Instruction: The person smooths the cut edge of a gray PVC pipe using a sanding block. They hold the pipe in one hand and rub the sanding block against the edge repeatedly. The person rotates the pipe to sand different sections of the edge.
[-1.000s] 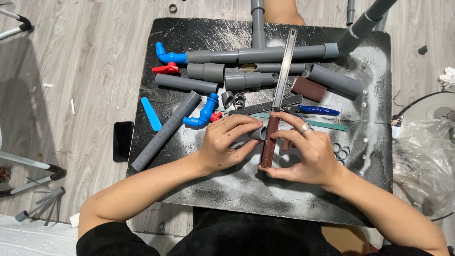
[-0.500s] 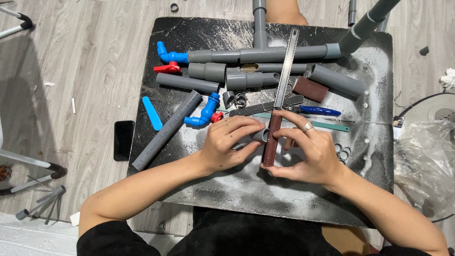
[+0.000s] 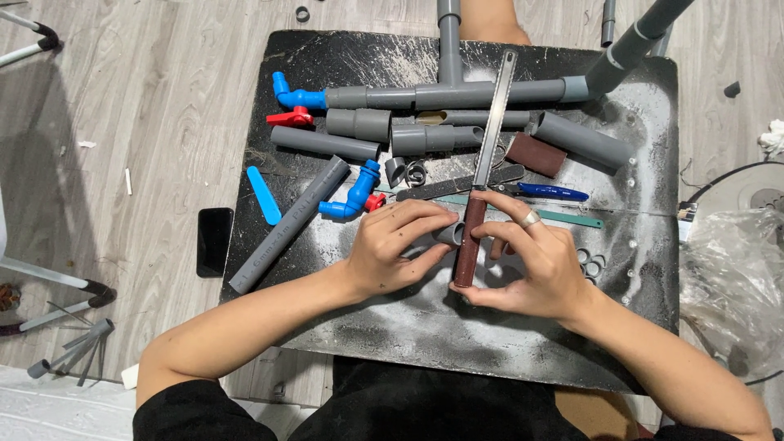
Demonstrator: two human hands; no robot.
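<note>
Pipe stub (image 3: 448, 234), small and grey, sits pinched in my left hand (image 3: 394, 249) near the middle of the bench (image 3: 506, 343), pressed against the file (image 3: 483, 167) whose brown handle my right hand (image 3: 535, 265) grips. My fingertips lie right beside the file's teeth, so I judge a slip could scrape them. Such a short stub could twist loose and roll among the dusty fittings.

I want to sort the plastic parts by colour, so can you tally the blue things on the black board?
Blue elbow fittings: 2, one at the pipe assembly's end, one beside the long grey pipe
Blue flat stick: 1
Blue-handled tool: 1
Total: 4
</note>
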